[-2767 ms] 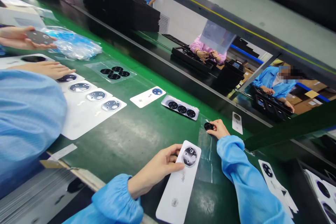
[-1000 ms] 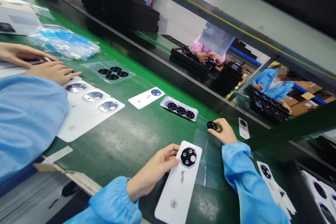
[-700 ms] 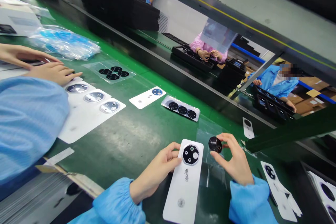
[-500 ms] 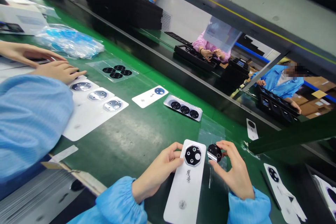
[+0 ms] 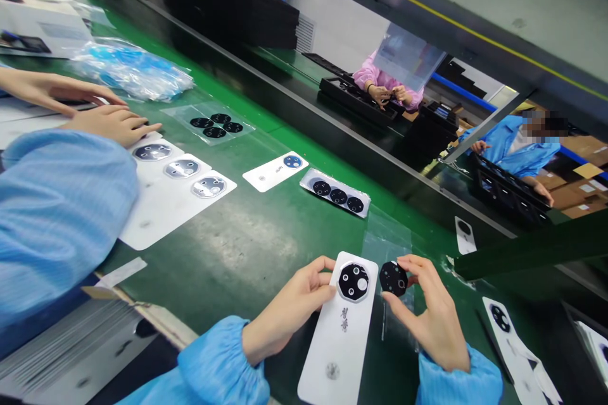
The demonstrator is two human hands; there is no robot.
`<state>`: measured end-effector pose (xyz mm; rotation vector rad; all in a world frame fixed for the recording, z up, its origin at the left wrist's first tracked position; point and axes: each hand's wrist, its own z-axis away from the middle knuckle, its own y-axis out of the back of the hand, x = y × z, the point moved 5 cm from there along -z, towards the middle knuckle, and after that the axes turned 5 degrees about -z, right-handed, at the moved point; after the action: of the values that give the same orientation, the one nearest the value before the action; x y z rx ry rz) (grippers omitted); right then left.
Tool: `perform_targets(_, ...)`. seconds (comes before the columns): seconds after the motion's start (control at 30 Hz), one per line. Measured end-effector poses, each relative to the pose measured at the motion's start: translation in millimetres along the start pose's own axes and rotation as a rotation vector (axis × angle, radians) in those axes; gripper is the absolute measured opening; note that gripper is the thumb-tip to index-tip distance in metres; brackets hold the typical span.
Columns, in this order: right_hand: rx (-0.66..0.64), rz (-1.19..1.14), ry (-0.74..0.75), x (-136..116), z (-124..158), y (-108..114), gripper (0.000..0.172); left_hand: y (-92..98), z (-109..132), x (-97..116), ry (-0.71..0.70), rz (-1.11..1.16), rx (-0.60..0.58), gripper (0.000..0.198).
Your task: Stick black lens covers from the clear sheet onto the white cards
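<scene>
My left hand grips a white phone back cover by its upper left edge. The cover has dark lettering and a black octagonal camera area with several round holes. Just right of it, my right hand pinches a black camera lens cover between thumb and fingers. A narrow gap separates the lens cover from the phone back. Beneath my right hand lies a clear plastic sheet on the green bench.
A co-worker's hands rest over several white phone backs at left. Black lens covers lie on a clear sheet and in a tray. Another phone back lies between. A green post stands at right.
My right hand has turned the lens cover, so its bright reflection is gone and its dark face shows. The view has shifted slightly; my left hand keeps its grip.
</scene>
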<state>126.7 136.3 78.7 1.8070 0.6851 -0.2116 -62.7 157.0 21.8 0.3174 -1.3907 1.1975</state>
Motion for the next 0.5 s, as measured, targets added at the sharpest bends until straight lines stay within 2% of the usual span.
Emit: perform_targets(0.5, -0.012, 0.007, -0.011, -2.1, 0.0, 0.1, 0.033, 0.4, -1.2, -0.8, 0.016, 0.015, 0.0, 0.023)
